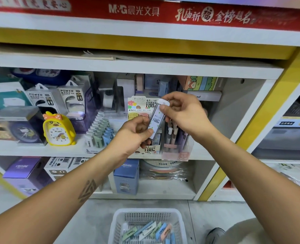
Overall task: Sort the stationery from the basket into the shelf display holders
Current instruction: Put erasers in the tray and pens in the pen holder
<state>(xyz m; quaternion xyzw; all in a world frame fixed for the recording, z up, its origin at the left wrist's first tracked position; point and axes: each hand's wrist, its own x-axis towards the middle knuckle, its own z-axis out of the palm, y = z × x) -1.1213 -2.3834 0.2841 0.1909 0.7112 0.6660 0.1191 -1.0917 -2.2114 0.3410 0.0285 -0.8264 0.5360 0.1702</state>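
A slim clear tube of pencil leads (155, 120) with a white cap is held upright and slightly tilted in front of the middle shelf. My left hand (134, 132) grips its lower end and my right hand (182, 111) pinches its upper part near the cap. Right behind the tube stands the lead display holder (142, 106), printed with "0.7 HB 100". A clear holder of mechanical pencils (176, 138) stands beside it on the right. On the floor below, the white plastic basket (121, 228) holds several pastel erasers (151, 229).
A display of white, green and blue erasers (100, 131) sits left of the lead holder. Further left are a yellow chick alarm clock (58, 129) and power bank boxes (71, 97). Boxes fill the lower shelf (126, 176). A shoe (215, 235) shows beside the basket.
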